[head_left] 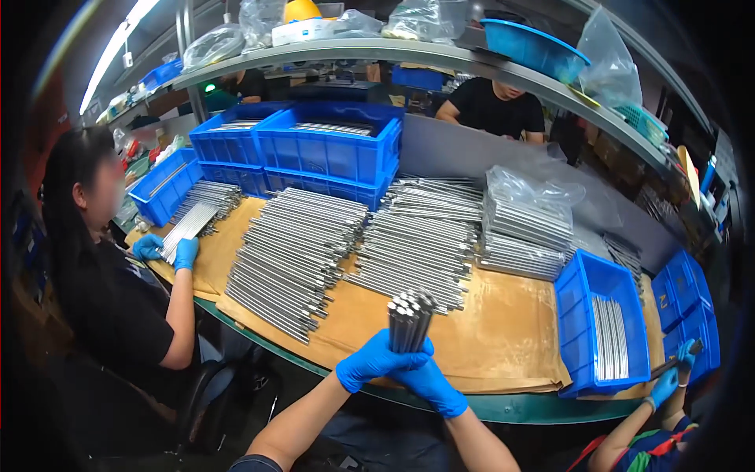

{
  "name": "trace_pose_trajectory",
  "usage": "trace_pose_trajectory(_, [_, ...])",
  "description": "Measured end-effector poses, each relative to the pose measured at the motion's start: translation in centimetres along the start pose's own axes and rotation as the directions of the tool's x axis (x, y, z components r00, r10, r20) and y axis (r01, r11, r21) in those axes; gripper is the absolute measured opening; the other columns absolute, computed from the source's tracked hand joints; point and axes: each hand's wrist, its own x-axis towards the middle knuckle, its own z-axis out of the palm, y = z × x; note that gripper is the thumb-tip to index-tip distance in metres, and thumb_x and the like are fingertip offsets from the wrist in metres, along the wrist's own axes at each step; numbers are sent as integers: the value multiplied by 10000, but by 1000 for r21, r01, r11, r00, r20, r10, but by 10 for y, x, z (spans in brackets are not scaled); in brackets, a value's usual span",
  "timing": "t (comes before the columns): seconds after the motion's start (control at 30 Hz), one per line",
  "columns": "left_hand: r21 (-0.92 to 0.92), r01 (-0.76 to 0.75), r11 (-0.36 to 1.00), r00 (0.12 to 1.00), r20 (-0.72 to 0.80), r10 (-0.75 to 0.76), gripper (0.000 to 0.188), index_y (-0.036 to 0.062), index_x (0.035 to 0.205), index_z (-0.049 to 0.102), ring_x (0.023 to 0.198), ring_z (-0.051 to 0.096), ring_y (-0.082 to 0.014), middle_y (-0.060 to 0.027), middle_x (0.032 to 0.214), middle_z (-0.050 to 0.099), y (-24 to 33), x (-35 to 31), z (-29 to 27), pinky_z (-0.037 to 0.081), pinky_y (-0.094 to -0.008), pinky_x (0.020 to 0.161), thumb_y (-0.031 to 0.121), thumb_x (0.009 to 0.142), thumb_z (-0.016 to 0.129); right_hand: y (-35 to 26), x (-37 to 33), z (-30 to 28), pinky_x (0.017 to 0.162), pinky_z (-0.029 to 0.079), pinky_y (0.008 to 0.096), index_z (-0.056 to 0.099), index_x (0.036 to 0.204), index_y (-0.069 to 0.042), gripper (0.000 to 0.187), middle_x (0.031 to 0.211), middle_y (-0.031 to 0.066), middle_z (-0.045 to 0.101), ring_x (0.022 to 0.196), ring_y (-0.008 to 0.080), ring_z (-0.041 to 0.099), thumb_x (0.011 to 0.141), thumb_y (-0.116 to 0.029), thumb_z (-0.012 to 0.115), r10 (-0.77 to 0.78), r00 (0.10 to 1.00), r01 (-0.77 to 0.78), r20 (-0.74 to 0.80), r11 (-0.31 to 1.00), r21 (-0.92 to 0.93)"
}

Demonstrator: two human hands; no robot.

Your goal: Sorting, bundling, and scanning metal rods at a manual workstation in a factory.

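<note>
Both my hands wear blue gloves and clasp one upright bundle of thin metal rods [409, 318] in front of me, above the near table edge. My left hand [376, 360] wraps the bundle's lower part from the left. My right hand [429, 383] grips it just below and to the right, fingers overlapping the left hand. The rods' cut ends point up toward the camera. Behind the bundle, large heaps of the same metal rods [295, 252] lie across brown paper [503, 330] on the table.
A blue bin [578, 330] with a few rods stands at my right; stacked blue crates [330, 145] sit at the back. A seated person at left handles rods with blue-gloved hands [186, 253]. Another person's gloved hand [664, 385] is at right. A shelf [440, 55] runs overhead.
</note>
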Motion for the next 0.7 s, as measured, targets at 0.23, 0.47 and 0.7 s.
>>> trace_pose_trajectory(0.23, [-456, 146, 878, 951, -181, -252, 190, 4, 950, 550, 715, 569, -141, -51, 755, 564, -9, -12, 30, 496, -281, 659, 155, 854, 613, -44, -57, -7, 656, 487, 293, 568, 931, -10, 236, 763, 82, 603, 733, 166, 594, 847, -223, 626, 382, 854, -489, 353, 821, 294])
trace_pose_trajectory(0.47, [-682, 432, 590, 801, -11, -599, 216, -12, 969, 560, 758, 600, -167, -87, 823, 609, -46, -26, 50, 512, -302, 704, 185, 880, 575, -25, -114, -1, 596, 428, 272, 519, 980, -13, 203, 724, 42, 512, 618, 141, 492, 892, -192, 556, 531, 731, -603, 429, 208, 770])
trace_pose_trajectory(0.7, [-480, 675, 561, 711, 217, -669, 375, -24, 1141, 544, 923, 619, -203, -160, 1093, 617, -60, -64, 51, 508, -282, 788, 277, 920, 513, -15, -133, 18, 563, 388, 272, 495, 985, -33, 181, 721, 42, 454, 609, 142, 434, 898, -190, 520, 573, 727, -554, 379, 163, 816])
